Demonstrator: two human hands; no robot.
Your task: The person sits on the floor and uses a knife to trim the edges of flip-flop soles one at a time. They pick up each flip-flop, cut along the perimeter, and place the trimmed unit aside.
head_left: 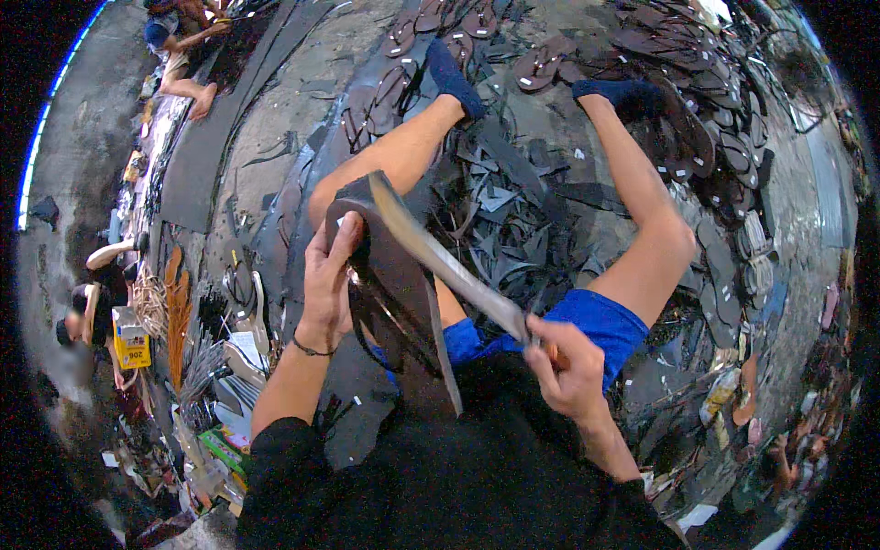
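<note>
My left hand point(328, 280) grips the toe end of a dark brown flip-flop sole point(396, 275) that stands on edge against my left knee. My right hand point(561, 362) is closed around the handle of a long knife point(440, 258). Its blade slants up to the left and lies against the top rim of the sole. My bare legs stretch forward, with blue socks point(451, 75) on both feet. Black rubber scraps point(513, 197) cover the floor between my legs.
Several finished dark flip-flops point(697, 119) lie in rows at the far right and top. Black rubber sheets point(202, 147) run along the left. Other people sit at the top left point(183, 46) and the left edge point(96, 302). A yellow box point(131, 339) and bundles of straps lie at the left.
</note>
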